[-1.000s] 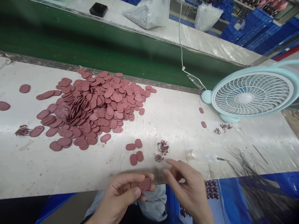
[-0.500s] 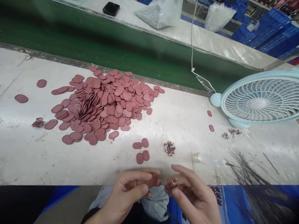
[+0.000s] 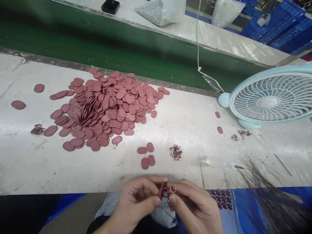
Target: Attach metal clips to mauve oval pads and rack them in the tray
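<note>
White counter [image 3: 185, 120]; clock from the held pair, 12 = away from the wearer. Fan [image 3: 268, 102] at 2, presumably parked aside to leave the near edge free. Disc pile [image 3: 122, 110] at 10–11, looks heaped within left reach. Both hands at the counter's near edge: left hand [image 3: 136, 201] from 8, right hand [image 3: 197, 203] from 4. Part cluster [image 3: 176, 152] just past 12, likely there for short reaches; four loose discs [image 3: 145, 163] at 11, same idea.

Left fingers pinched narrow on the held disc [image 3: 162, 190]: dull red, nearly edge-on to camera, long axis about 12:30–6:30, one face toward 3. Probably gripped that way to present that face to the other hand. Right fingers narrow on the small brown part [image 3: 172, 191], right at the disc. Its long axis and whether it's seated: can't tell, fingers cover it.
</note>
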The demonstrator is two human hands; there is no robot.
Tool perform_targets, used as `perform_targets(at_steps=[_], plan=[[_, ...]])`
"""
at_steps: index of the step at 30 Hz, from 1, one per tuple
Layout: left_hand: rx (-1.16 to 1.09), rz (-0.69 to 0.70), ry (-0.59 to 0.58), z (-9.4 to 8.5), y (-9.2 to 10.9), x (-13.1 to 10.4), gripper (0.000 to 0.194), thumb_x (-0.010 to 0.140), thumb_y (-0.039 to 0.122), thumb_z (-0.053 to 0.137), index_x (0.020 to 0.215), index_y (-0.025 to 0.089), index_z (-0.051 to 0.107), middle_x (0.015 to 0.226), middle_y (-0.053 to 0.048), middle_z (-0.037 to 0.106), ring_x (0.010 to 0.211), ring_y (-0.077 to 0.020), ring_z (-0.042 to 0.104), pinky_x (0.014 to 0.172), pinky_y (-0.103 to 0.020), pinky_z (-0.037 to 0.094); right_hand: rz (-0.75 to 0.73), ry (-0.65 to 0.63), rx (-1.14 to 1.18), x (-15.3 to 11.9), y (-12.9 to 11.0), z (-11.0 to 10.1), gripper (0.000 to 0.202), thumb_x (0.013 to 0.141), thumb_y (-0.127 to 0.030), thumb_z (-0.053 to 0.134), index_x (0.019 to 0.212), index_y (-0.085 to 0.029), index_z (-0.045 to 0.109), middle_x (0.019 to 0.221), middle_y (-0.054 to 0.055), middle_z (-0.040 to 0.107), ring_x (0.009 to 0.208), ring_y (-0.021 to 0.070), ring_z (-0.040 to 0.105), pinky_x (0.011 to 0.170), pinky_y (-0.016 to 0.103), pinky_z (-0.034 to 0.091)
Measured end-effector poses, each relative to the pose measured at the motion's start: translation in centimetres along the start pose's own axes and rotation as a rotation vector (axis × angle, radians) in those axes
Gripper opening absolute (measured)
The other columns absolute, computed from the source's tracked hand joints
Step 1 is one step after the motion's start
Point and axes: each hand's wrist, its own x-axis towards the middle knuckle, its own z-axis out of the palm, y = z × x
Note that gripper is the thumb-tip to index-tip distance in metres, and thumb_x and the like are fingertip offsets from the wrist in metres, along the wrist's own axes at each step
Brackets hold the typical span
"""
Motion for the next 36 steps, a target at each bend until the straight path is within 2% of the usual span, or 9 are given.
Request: perform_targets(at_steps=[5, 9, 13, 19, 24, 29, 36], plan=[[0.051, -0.020, 0.012, 0.2, 0.1, -0.2, 0.007, 0.072, 0.023, 0.089, 0.072, 0.024, 0.083, 0.112, -0.008, 0.082, 0.093, -0.0229, 0.078, 0.084, -0.029, 0.060, -0.022, -0.037, -0.039, 0.1, -0.5, -0.5, 0.031, 0.092, -0.014, 0.072, 0.118, -0.030, 0.078, 0.094, 0.005, 0.076, 0.079, 0.0200, 0.071, 0.067, 0.028, 0.059], [0.055, -0.027, 0.009, 0.2, -0.1, -0.1, 0.006, 0.073, 0.022, 0.089, 0.071, 0.025, 0.083, 0.113, -0.008, 0.082, 0.093, -0.0233, 0.078, 0.084, -0.028, 0.061, -0.033, -0.014, -0.034, 0.2, -0.6, -0.4, 0.033, 0.092, -0.013, 0.072, 0.119, -0.032, 0.077, 0.090, 0.003, 0.075, 0.071, 0.0172, 0.069, 0.063, 0.026, 0.058], [0.052, 0.007, 0.019, 0.2, -0.5, 0.0, 0.007, 0.074, 0.022, 0.089, 0.072, 0.026, 0.083, 0.111, -0.007, 0.082, 0.094, -0.0231, 0.078, 0.084, -0.028, 0.061, -0.026, 0.044, 0.028, -0.1, -0.3, 0.2, 0.030, 0.092, -0.015, 0.072, 0.116, -0.032, 0.077, 0.091, 0.003, 0.074, 0.071, 0.0174, 0.069, 0.063, 0.027, 0.059], [0.041, 0.025, 0.039, 0.4, -0.9, 0.2, 0.007, 0.075, 0.022, 0.088, 0.073, 0.027, 0.083, 0.113, -0.006, 0.082, 0.099, -0.0239, 0.078, 0.086, -0.028, 0.062, -0.005, 0.138, 0.142, -0.3, 0.0, 1.1, 0.020, 0.093, -0.018, 0.072, 0.109, -0.029, 0.078, 0.097, 0.007, 0.076, 0.085, 0.0212, 0.072, 0.072, 0.030, 0.061], [0.072, 0.041, 0.057, 0.7, -0.7, 0.2, 0.007, 0.075, 0.022, 0.088, 0.074, 0.028, 0.084, 0.114, -0.006, 0.082, 0.100, -0.0243, 0.078, 0.089, -0.029, 0.062, 0.054, 0.154, 0.205, 0.0, -0.4, 1.1, 0.015, 0.092, -0.023, 0.074, 0.104, -0.030, 0.081, 0.091, 0.006, 0.075, 0.079, 0.0206, 0.071, 0.067, 0.029, 0.060], [0.119, 0.074, 0.064, 0.4, -0.8, -0.1, 0.008, 0.074, 0.022, 0.089, 0.074, 0.028, 0.084, 0.111, -0.007, 0.082, 0.100, -0.0269, 0.078, 0.089, -0.032, 0.063, 0.051, 0.159, 0.234, 0.0, -0.4, 1.4, 0.016, 0.092, -0.025, 0.075, 0.105, -0.030, 0.081, 0.093, 0.007, 0.076, 0.082, 0.0224, 0.072, 0.068, 0.030, 0.060], [0.154, 0.138, 0.106, 0.3, -1.1, 0.0, 0.007, 0.077, 0.021, 0.086, 0.078, 0.028, 0.084, 0.115, -0.008, 0.081, 0.101, -0.0261, 0.079, 0.086, -0.030, 0.064, 0.082, 0.204, 0.266, 0.4, -0.3, 2.2, 0.011, 0.092, -0.030, 0.076, 0.100, -0.030, 0.083, 0.086, 0.004, 0.073, 0.072, 0.0180, 0.067, 0.065, 0.027, 0.058]])
